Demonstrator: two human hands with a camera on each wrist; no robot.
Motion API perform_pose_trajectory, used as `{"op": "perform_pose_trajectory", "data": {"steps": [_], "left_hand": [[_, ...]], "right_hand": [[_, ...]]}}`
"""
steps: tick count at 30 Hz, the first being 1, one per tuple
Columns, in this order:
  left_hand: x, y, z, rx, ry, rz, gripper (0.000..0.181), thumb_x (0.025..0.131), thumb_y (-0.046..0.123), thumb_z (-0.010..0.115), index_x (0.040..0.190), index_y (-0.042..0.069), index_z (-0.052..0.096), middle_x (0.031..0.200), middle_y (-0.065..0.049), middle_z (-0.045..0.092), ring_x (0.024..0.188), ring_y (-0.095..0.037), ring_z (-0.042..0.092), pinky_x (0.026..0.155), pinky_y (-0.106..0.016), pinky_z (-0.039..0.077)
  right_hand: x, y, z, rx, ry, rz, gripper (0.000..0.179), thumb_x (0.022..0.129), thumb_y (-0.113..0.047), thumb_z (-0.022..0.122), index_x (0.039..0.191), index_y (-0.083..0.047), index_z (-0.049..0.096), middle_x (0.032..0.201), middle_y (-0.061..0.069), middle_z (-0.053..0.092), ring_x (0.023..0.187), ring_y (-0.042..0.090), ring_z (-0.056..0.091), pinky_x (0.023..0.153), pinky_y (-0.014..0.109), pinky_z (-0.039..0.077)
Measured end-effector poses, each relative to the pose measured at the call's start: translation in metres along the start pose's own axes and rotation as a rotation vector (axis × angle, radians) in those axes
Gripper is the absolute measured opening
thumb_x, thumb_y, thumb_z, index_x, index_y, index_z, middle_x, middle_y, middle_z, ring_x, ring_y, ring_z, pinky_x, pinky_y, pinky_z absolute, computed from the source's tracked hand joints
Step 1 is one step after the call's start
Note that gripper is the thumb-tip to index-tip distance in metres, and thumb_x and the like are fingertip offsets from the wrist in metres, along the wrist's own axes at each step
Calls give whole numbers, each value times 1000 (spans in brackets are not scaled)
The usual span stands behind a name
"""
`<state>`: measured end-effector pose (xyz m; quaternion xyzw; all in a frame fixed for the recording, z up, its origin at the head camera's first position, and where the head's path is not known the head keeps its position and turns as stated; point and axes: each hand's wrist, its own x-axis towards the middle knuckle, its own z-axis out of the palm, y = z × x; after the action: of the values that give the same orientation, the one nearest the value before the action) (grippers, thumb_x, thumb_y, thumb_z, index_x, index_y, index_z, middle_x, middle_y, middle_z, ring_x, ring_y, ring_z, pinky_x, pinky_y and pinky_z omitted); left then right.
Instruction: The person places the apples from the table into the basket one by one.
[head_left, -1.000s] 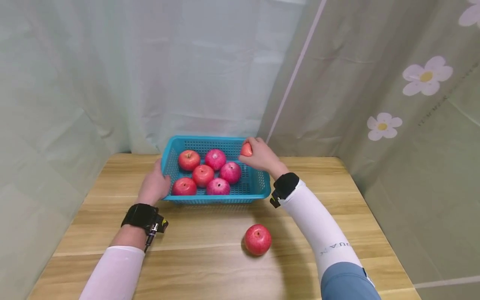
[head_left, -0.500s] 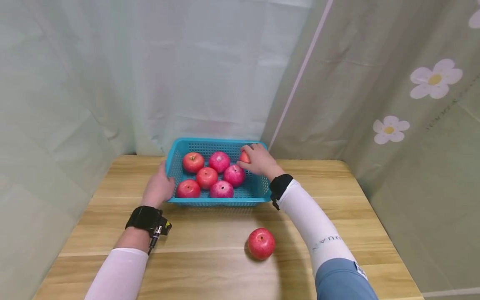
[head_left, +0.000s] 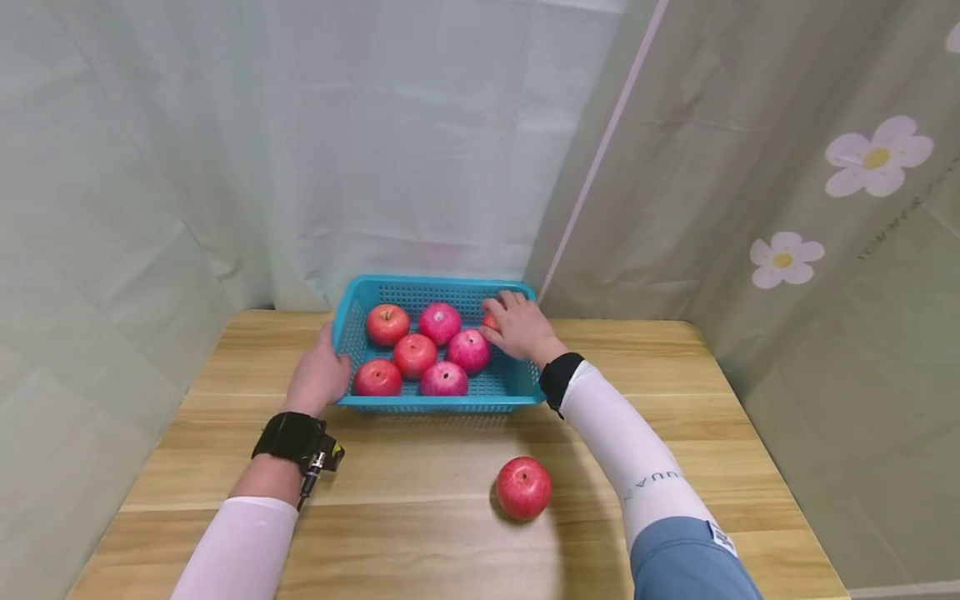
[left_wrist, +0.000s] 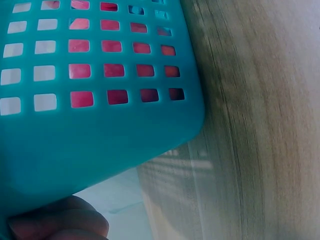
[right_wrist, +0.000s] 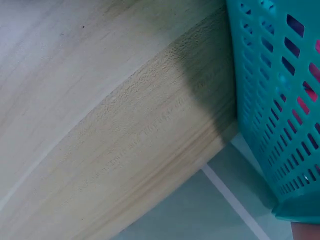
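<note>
A blue perforated plastic basket (head_left: 442, 402) stands at the back of the table with several red apples (head_left: 415, 356) inside. My left hand (head_left: 318, 375) grips the basket's left end; in the left wrist view its fingers (left_wrist: 65, 220) curl at the rim. My right hand (head_left: 521, 327) reaches over the right end, its fingers round an apple (head_left: 491, 321) low in the back right part, mostly covered by the hand. One more red apple (head_left: 523, 488) sits on the table in front of the basket. The right wrist view shows the basket's side (right_wrist: 280, 110) but not that apple.
The wooden table (head_left: 390, 517) extends in front of the basket and to both sides. A pale curtain (head_left: 420, 150) hangs close behind the table's back edge, with flower-printed fabric (head_left: 783, 260) at the right.
My right hand has lowered its apple from rim height into the basket's back right part. The left hand stays at the basket's left end. The head view has shifted slightly.
</note>
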<state>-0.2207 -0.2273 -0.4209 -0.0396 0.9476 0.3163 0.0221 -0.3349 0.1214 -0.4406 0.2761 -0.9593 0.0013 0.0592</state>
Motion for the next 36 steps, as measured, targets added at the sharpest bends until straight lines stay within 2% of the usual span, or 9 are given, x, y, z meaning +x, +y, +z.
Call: {"op": "perform_pose_trajectory", "data": {"steps": [4,8,15,21,27,32,36], "left_hand": [[-1,1,0,0,-6,-9,68,104,18,40,157,0,0,133,-40,46,99,-45,57,72,-54,51],[-1,4,0,-6,-5,-12,68,104,17,40,157,1,1,133,-40,45,99,-45,56,73,-55,51],[-2,6,1,-15,3,-1,66,104,16,41,157,1,4,133,-39,46,100,-45,55,75,-56,50],[-2,7,1,-14,5,4,67,104,16,42,156,-1,4,133,-39,45,102,-46,54,78,-59,50],[-2,8,2,-28,0,0,66,104,16,42,157,1,5,133,-38,45,102,-46,55,77,-58,50],[-1,9,3,-31,1,1,66,104,15,41,157,1,4,135,-38,44,105,-47,53,82,-62,49],[-1,7,3,-20,-4,1,67,104,16,42,157,0,3,134,-38,44,102,-46,54,80,-60,50]], "right_hand": [[0,-2,-4,-13,-26,4,50,100,-54,44,138,-22,45,139,13,41,122,30,39,104,48,38],[-2,-3,-7,-35,-46,-2,44,100,-46,47,137,-23,47,134,11,45,117,29,43,101,47,39],[-4,0,-7,10,-26,-15,53,91,-39,64,136,-20,46,123,10,51,109,27,47,97,46,43],[-6,3,-8,53,-8,-22,63,81,-37,79,132,-17,48,113,7,53,105,25,44,93,43,47],[-7,3,-11,58,-28,-5,64,79,-37,80,131,-17,49,114,6,54,107,24,44,93,42,47],[-7,3,-11,55,-34,6,65,79,-39,80,132,-18,49,115,6,54,108,24,44,94,42,47],[-6,2,-9,54,-39,14,65,79,-40,80,132,-19,48,117,5,53,109,23,44,94,41,48]]}}
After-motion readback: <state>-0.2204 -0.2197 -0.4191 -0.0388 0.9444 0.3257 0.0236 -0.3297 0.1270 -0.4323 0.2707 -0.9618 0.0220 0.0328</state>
